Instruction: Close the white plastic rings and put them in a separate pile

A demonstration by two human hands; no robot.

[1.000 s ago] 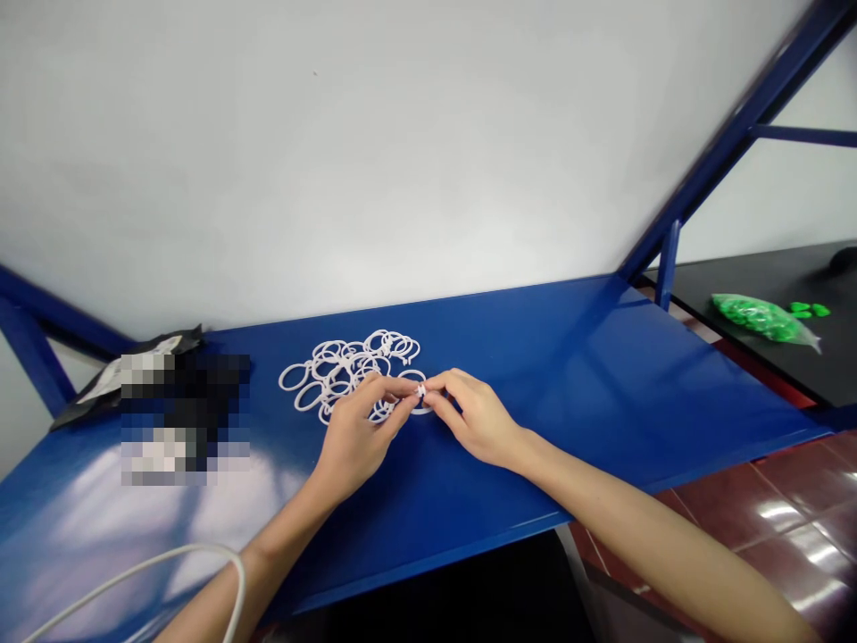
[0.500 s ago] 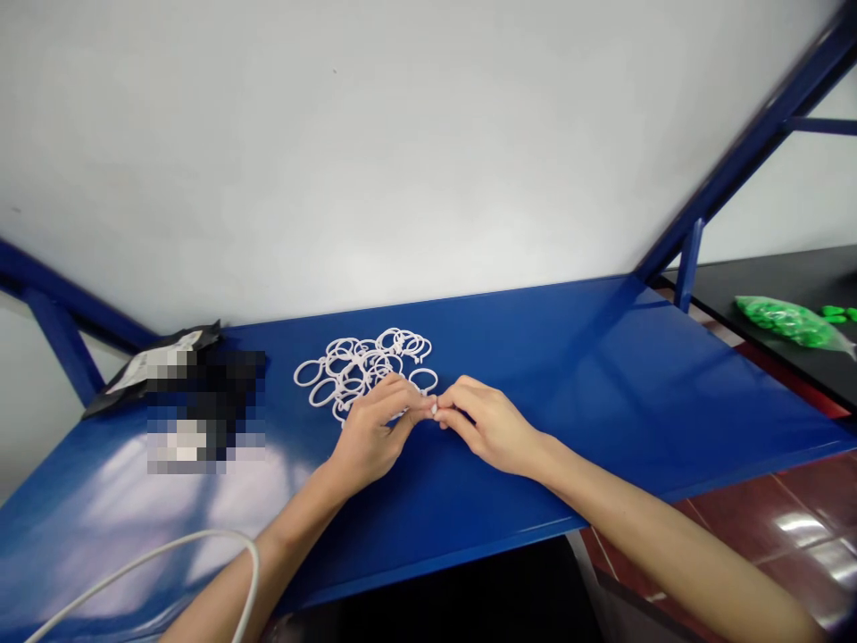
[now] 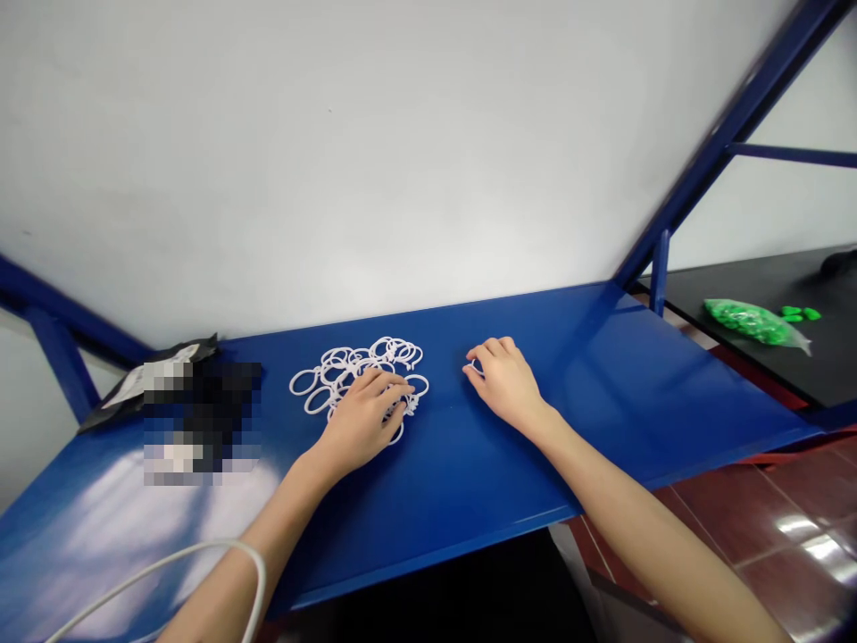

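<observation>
A pile of white plastic rings (image 3: 338, 364) lies on the blue metal table (image 3: 603, 384) near the back wall. My left hand (image 3: 361, 420) rests on the right part of the pile, its fingers spread flat over the rings. My right hand (image 3: 507, 384) sits on the table to the right of the pile, apart from it. Its fingers are curled, and a small bit of white, seemingly one ring (image 3: 471, 364), shows at the fingertips.
A black packet (image 3: 194, 346) with a blurred patch lies at the table's left. A white cable (image 3: 167, 561) loops over my left forearm. A slanted blue frame strut (image 3: 703, 170) rises at the right. Beyond it, a bag of green pieces (image 3: 750, 320) lies on a black table (image 3: 756, 272).
My hands, which pinched one ring together in front of the pile, have parted. The left went onto the pile; the right moved right and further back on the table.
</observation>
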